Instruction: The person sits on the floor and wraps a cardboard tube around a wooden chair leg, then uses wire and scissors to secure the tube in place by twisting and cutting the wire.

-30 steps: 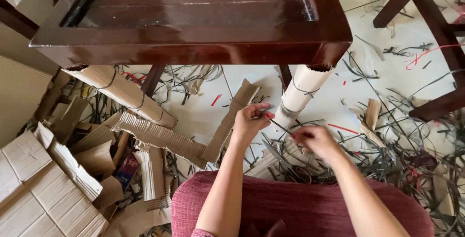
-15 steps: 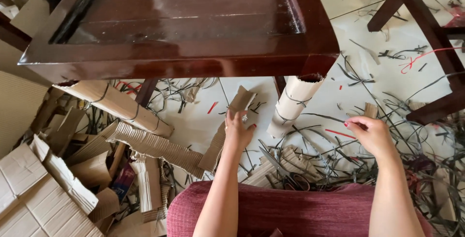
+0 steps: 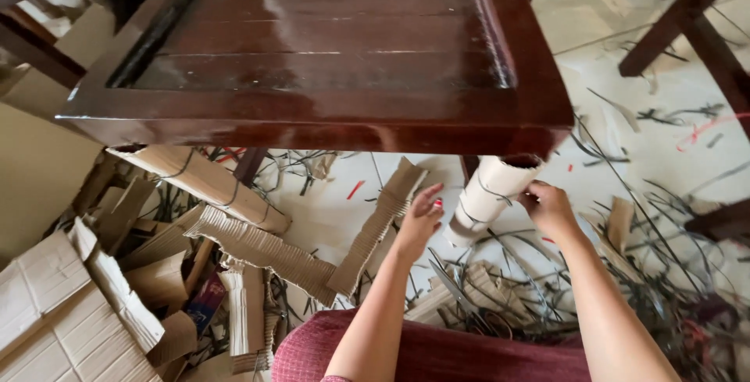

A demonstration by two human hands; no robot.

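The cardboard-wrapped table leg [image 3: 491, 198], bound with dark strapping, stands under the near right corner of the dark wooden table [image 3: 328, 62] and rises to meet its rim. The right hand [image 3: 549, 208] presses against the right side of that wrapped leg near its top, fingers curled on the cardboard; whether they pinch anything cannot be told. The left hand [image 3: 419, 222] hovers just left of the leg, fingers loosely spread, gripping nothing. A strip of corrugated cardboard [image 3: 379, 226] lies slanted on the floor just left of that hand. Farther left of the leg, another wrapped leg [image 3: 205, 183] angles down from the table's left corner. Dark strapping offcuts [image 3: 625, 265] litter the pale floor [image 3: 336, 218] right of the leg.
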